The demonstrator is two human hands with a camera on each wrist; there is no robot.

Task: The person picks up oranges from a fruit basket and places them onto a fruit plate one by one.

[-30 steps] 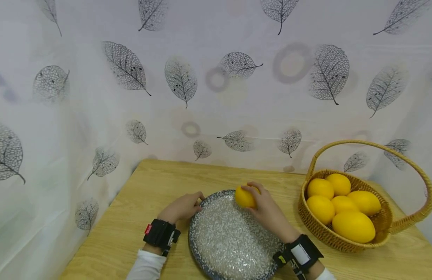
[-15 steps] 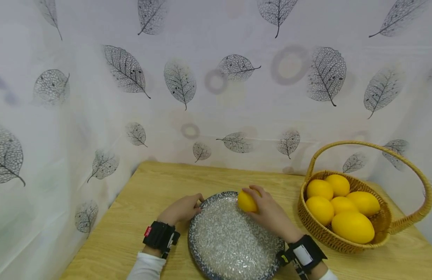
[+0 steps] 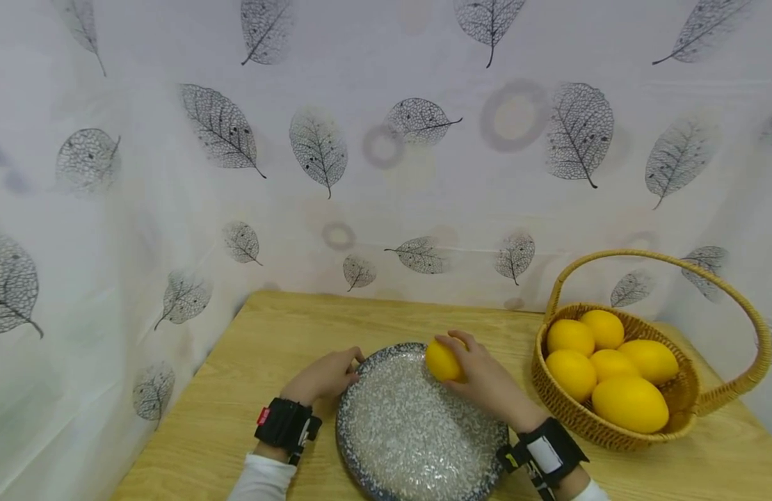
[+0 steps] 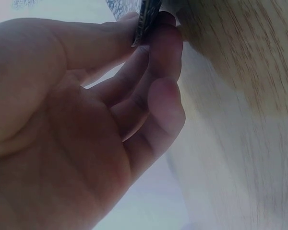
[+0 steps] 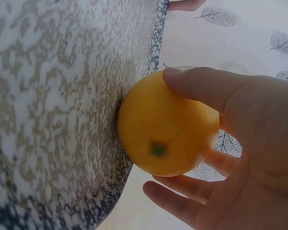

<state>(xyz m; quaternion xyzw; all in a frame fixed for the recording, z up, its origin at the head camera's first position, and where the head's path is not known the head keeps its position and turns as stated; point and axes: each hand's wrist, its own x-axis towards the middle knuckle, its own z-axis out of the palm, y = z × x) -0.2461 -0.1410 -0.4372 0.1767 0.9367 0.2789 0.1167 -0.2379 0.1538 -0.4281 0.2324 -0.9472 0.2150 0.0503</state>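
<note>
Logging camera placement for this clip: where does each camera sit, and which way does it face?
Head: looks forward and down at speckled grey ceramic plate and woven wicker basket; both hands, wristbands show.
Left wrist: beside the palm, looking along the left hand pinching the plate's rim.
Right wrist: looks along the right hand gripping the round yellow fruit.
All views share the plate.

Bare table (image 3: 286,327) lies open behind the plate (image 3: 411,438); the basket (image 3: 686,410) blocks the right.

My left hand (image 3: 323,374) lies at the left edge of the plate (image 3: 411,431), thumb and fingertips (image 4: 153,38) pinching its rim. My right hand (image 3: 486,383) reaches over the plate's far edge, fingers curled round a lemon (image 3: 444,360).
</note>
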